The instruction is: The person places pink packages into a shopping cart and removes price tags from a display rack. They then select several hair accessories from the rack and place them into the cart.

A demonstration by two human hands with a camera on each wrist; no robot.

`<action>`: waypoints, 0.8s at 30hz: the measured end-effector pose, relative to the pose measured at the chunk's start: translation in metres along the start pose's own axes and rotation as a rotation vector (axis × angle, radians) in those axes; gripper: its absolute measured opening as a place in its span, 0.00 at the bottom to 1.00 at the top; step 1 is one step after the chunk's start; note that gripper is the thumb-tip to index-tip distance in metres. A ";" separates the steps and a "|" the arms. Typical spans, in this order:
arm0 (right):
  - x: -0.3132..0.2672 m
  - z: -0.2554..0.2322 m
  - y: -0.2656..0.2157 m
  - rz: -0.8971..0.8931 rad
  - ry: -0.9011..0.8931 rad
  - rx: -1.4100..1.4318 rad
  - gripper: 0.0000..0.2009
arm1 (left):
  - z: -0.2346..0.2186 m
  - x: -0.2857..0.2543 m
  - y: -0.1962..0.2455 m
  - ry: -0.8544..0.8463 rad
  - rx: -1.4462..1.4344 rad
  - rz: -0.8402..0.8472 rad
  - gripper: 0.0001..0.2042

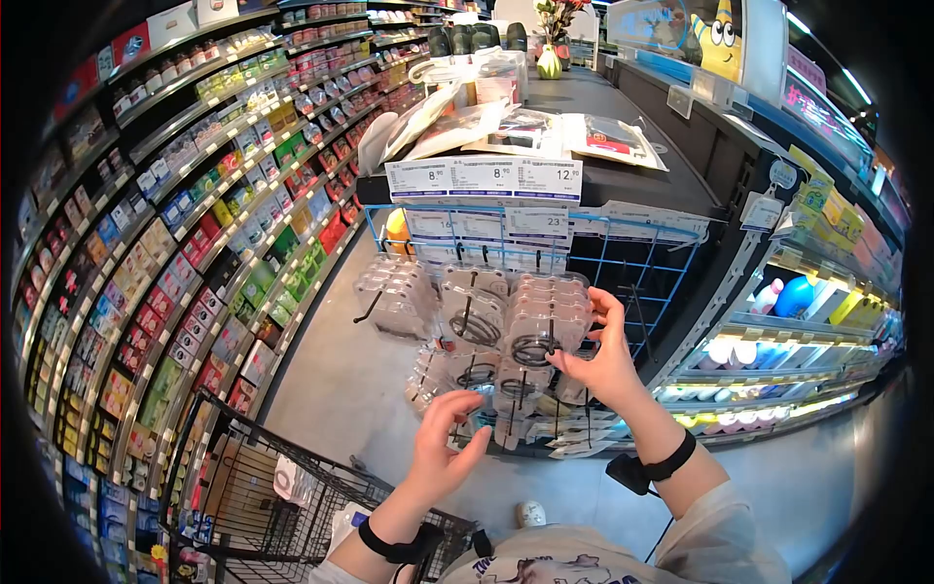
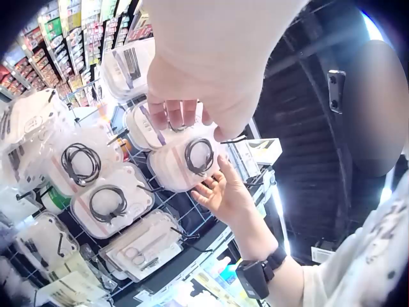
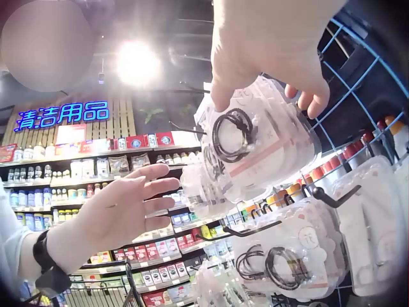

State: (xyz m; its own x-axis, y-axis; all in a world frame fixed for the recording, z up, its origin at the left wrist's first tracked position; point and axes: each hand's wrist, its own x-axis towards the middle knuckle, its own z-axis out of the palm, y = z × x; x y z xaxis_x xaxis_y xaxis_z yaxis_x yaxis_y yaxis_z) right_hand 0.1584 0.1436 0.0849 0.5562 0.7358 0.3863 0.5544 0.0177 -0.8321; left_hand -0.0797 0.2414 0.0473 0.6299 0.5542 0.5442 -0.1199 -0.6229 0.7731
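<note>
Clear plastic packs with coiled black cords (image 1: 545,316) hang on hooks of a blue wire rack. The right hand (image 1: 608,360) is at the right side of the front pack, its thumb by the lower corner and its fingers along the side edge; in the right wrist view that hand (image 3: 268,51) spans the pack (image 3: 255,141) between thumb and fingers. Lower and to the left, the left hand (image 1: 448,453) is raised with parted, slightly bent fingers, holding nothing. It appears in the right wrist view (image 3: 124,208) with its fingers spread beside the packs.
A black wire shopping cart (image 1: 243,506) stands at lower left with packs inside. Long shelves of goods (image 1: 195,234) line the left. A counter above the rack carries flat packages (image 1: 525,131) and price labels (image 1: 486,179). Lit shelves (image 1: 778,365) are at right.
</note>
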 end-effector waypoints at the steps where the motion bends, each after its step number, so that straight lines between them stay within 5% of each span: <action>1: 0.002 0.001 0.002 0.004 0.005 0.045 0.49 | 0.001 -0.001 0.000 0.013 -0.003 -0.013 0.19; 18: 0.001 0.012 0.011 -0.072 0.013 0.240 0.54 | -0.013 -0.035 -0.007 0.058 -0.063 -0.138 0.20; 24: 0.007 0.003 0.004 -0.005 -0.144 0.243 0.51 | -0.020 -0.041 -0.007 0.044 -0.061 -0.164 0.20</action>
State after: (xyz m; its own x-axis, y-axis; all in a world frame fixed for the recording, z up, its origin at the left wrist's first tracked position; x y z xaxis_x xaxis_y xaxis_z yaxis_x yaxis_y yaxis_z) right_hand 0.1626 0.1509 0.0828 0.4507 0.8233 0.3451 0.3831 0.1708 -0.9078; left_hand -0.1203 0.2338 0.0261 0.6106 0.6700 0.4223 -0.0659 -0.4884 0.8701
